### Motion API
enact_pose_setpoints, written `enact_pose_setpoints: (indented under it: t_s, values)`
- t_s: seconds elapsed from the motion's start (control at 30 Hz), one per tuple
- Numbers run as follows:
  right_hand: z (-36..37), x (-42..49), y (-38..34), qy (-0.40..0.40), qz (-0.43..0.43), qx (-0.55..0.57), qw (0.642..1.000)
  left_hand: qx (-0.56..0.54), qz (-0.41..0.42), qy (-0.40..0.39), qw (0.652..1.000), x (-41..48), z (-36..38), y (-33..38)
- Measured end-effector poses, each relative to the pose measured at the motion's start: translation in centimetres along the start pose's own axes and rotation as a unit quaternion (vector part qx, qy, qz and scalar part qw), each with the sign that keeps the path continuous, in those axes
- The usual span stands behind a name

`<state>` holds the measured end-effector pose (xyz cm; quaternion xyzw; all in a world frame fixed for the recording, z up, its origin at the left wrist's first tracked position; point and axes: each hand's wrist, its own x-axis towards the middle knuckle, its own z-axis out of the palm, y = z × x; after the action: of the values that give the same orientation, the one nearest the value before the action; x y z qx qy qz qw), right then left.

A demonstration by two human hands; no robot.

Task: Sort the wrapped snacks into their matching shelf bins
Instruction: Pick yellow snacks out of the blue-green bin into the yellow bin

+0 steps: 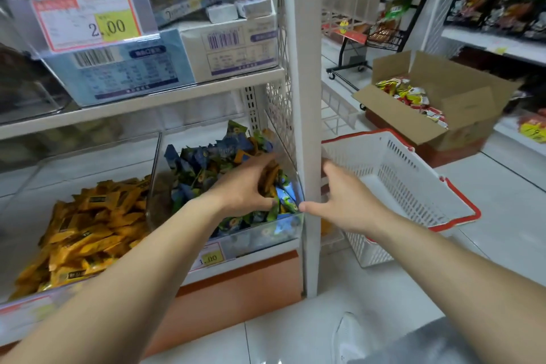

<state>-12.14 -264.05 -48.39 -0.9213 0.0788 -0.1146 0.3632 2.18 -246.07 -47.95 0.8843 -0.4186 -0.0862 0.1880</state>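
Digging in the clear bin [260, 235] of blue-green snacks [204, 162], the left hand [245, 186] curls around orange snacks [270, 177] while the right hand [345, 201] hangs open beside the basket [413, 180]; a loose pinch could scatter strays there.

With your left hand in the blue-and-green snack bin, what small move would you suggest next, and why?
Probably lift the left hand out and carry the orange packets it grips over to the matching orange pile on the left; they look misplaced among the blue-green snacks.
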Motion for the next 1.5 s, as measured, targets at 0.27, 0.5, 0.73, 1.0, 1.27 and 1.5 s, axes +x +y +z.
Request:
enact_pose_setpoints:
  t_s: [0.27, 0.5, 0.73, 1.0, 1.27, 1.5]
  values:
    - [-0.8, -2.1, -1.2, 0.031, 0.072, -0.077, 0.994, 0.067, -0.076, 0.000, 0.995, -0.2, 1.0, 0.6]
    - [-1.3, -3.4, -2.9, 0.030, 0.084, -0.077, 0.993, 0.011, -0.104, 0.018, 0.994, -0.2, 1.2, 1.1]
    - [-0.1, -2.5, -4.5, -0.012, 0.065, -0.040, 0.997, -0.007, -0.103, 0.049, 0.993, -0.6, 1.0, 1.1]
    - [1.5, -0.8, -5.4, -0.031, 0.031, 0.008, 0.999, -0.335, -0.166, 0.221, 0.901, -1.8, -3.4, -0.4]
    - [4.2, 0.7, -8.0, -0.041, -0.028, 0.045, 0.998, -0.448, -0.178, 0.254, 0.839, -5.0, -5.2, 0.0]
    - [4.8, 1.0, -9.8, -0.009, -0.073, 0.189, 0.979, -0.549, -0.133, 0.214, 0.797, -8.3, -4.9, 3.2]
